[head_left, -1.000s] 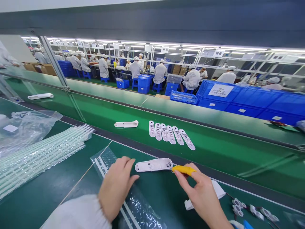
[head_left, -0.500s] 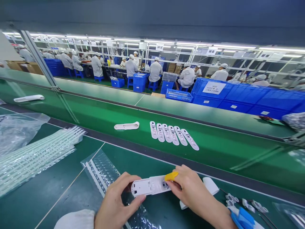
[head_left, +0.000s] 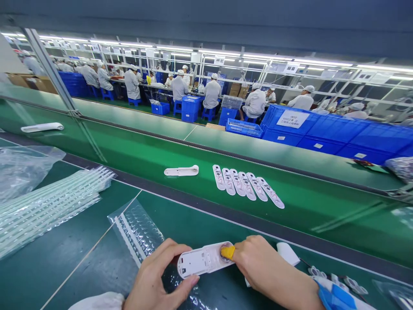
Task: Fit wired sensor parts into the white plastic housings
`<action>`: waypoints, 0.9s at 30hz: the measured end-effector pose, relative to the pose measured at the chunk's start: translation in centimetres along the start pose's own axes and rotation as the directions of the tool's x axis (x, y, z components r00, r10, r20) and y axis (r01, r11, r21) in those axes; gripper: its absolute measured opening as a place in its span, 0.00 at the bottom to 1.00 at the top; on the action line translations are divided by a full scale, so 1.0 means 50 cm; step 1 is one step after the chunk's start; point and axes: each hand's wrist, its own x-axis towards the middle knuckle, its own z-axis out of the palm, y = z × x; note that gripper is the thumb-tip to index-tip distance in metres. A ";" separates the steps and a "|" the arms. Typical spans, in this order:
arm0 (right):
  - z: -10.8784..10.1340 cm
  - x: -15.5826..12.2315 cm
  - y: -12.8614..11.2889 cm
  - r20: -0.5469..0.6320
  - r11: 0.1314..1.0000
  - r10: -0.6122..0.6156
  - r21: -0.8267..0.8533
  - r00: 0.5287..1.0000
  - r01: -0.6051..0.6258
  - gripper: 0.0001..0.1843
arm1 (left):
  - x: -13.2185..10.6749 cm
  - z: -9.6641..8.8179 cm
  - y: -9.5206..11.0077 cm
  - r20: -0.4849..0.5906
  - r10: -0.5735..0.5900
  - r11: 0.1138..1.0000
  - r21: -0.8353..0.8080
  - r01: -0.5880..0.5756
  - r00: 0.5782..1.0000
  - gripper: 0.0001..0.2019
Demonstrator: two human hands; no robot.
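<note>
My left hand (head_left: 161, 275) grips one end of a long white plastic housing (head_left: 195, 263) between thumb and fingers. The housing is rounded at its ends, its inner side faces up, and a step crosses its middle. At the other end is my right hand (head_left: 258, 262), fingers curled, with a yellow finger cot (head_left: 227, 252) on one fingertip. That fingertip presses into the round recess there and hides much of it. Under my left hand lies a clear bubble-wrap sleeve (head_left: 145, 228) with white strips. A white part (head_left: 288, 254) sits behind my right wrist, partly covered.
On the green conveyor belt lie another white housing (head_left: 181, 171) and a row of several flat white plates (head_left: 248, 186). Bagged strips (head_left: 54, 202) fill the left of the bench. Small white parts with wires (head_left: 348, 282) lie at right. Blue crates (head_left: 290, 125) and co-workers stand beyond.
The yellow-tipped finger has turned and moved down into the housing's round recess. The pieces on the belt have shifted right. The view has moved slightly.
</note>
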 end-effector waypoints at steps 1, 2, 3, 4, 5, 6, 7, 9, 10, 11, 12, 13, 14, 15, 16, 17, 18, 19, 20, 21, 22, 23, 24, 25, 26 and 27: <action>0.000 -0.004 -0.001 -0.005 0.998 -0.023 -0.057 1.000 0.023 0.09 | 0.000 0.000 0.001 0.002 -0.001 1.000 -0.003 0.001 1.000 0.08; 0.000 -0.008 -0.001 -0.017 0.993 -0.041 -0.108 0.999 0.039 0.09 | 0.001 0.001 0.002 0.003 0.002 1.000 -0.006 -0.002 1.000 0.07; -0.001 -0.011 0.000 -0.034 0.988 -0.053 -0.147 0.998 0.048 0.09 | 0.000 0.001 0.003 0.003 0.007 1.000 -0.006 -0.007 1.000 0.07; -0.001 -0.015 0.001 -0.051 0.984 -0.061 -0.170 0.997 0.052 0.08 | 0.000 0.001 0.004 0.004 0.010 1.000 -0.004 -0.010 1.000 0.08; -0.001 -0.017 0.003 -0.070 0.984 -0.063 -0.173 0.996 0.050 0.08 | -0.001 0.001 0.004 0.002 0.008 1.000 0.000 -0.008 1.000 0.08; -0.001 -0.019 0.005 -0.087 0.986 -0.061 -0.163 0.994 0.046 0.07 | -0.001 0.001 0.005 0.004 0.003 1.000 0.003 -0.003 1.000 0.08; 0.000 -0.021 0.008 -0.097 0.988 -0.054 -0.147 0.994 0.040 0.07 | -0.002 0.001 0.005 0.005 -0.004 1.000 0.005 0.004 1.000 0.08; 0.004 -0.021 0.012 -0.101 0.993 -0.042 -0.118 0.994 0.030 0.07 | -0.002 0.000 0.005 0.017 -0.016 1.000 0.004 0.016 1.000 0.08; 0.007 -0.021 0.013 -0.102 0.994 -0.040 -0.109 0.994 0.029 0.07 | -0.002 0.000 0.005 0.022 -0.015 1.000 0.004 0.015 1.000 0.07; 0.009 -0.021 0.014 -0.103 0.994 -0.038 -0.103 0.994 0.027 0.07 | -0.002 0.000 0.004 0.024 -0.010 1.000 0.007 0.009 1.000 0.07; 0.012 -0.021 0.015 -0.105 0.995 -0.037 -0.094 0.994 0.027 0.07 | -0.002 0.001 0.003 0.024 -0.003 1.000 0.012 0.003 1.000 0.07; 0.013 -0.022 0.016 -0.113 0.997 -0.032 -0.079 0.993 0.023 0.07 | -0.002 0.002 0.002 0.021 0.001 1.000 0.020 -0.001 1.000 0.07; 0.013 -0.023 0.016 -0.120 0.998 -0.023 -0.052 0.992 0.017 0.07 | -0.001 0.003 0.002 0.019 0.006 1.000 0.027 -0.007 1.000 0.08; 0.012 -0.025 0.017 -0.123 1.000 -0.013 -0.018 0.992 0.011 0.09 | -0.002 0.004 0.001 0.015 0.011 0.999 0.033 -0.012 1.000 0.08; 0.010 -0.028 0.018 -0.124 1.000 -0.005 0.023 0.992 0.008 0.10 | -0.002 0.005 0.000 0.013 0.017 0.999 0.038 -0.017 1.000 0.08; 0.007 -0.030 0.018 -0.124 0.998 0.001 0.064 0.992 0.007 0.12 | -0.002 0.005 0.000 0.010 0.024 0.999 0.043 -0.024 1.000 0.09; 0.004 -0.033 0.019 -0.129 0.995 0.005 0.100 0.992 0.008 0.13 | -0.002 0.006 0.000 0.004 0.034 0.998 0.047 -0.034 0.999 0.09; 0.001 -0.035 0.019 -0.138 0.992 0.013 0.128 0.990 0.004 0.14 | -0.003 0.006 0.000 -0.003 0.043 0.998 0.053 -0.042 0.999 0.09; -0.001 -0.036 0.019 -0.154 0.988 0.030 0.154 0.988 -0.006 0.14 | -0.003 0.005 0.000 -0.013 0.050 0.997 0.060 -0.049 0.999 0.10; -0.002 -0.037 0.019 -0.181 0.983 0.062 0.184 0.982 -0.028 0.14 | -0.003 0.005 0.000 -0.020 0.055 0.996 0.066 -0.054 0.998 0.10; -0.002 -0.038 0.018 -0.213 0.973 0.102 0.224 0.972 -0.053 0.12 | -0.004 0.004 0.000 -0.025 0.059 0.996 0.072 -0.057 0.998 0.11; 0.001 -0.038 0.016 -0.246 0.960 0.139 0.271 0.959 -0.069 0.08 | -0.005 0.003 0.000 -0.030 0.063 0.995 0.074 -0.060 0.998 0.10; 0.005 -0.038 0.013 -0.276 0.943 0.171 0.323 0.946 -0.076 0.09 | -0.006 0.002 0.000 -0.027 0.072 0.995 0.073 -0.070 0.997 0.10; 0.012 -0.037 0.010 -0.299 0.924 0.193 0.375 0.934 -0.071 0.15 | -0.007 0.001 -0.001 -0.027 0.082 0.994 0.072 -0.080 0.996 0.10; 0.019 -0.036 0.007 -0.313 0.904 0.209 0.423 0.927 -0.061 0.20 | -0.008 0.001 -0.002 -0.029 0.093 0.993 0.072 -0.091 0.995 0.10; 0.027 -0.035 0.004 -0.314 0.884 0.221 0.464 0.923 -0.054 0.21 | -0.009 0.000 -0.004 -0.028 0.102 0.992 0.075 -0.100 0.994 0.10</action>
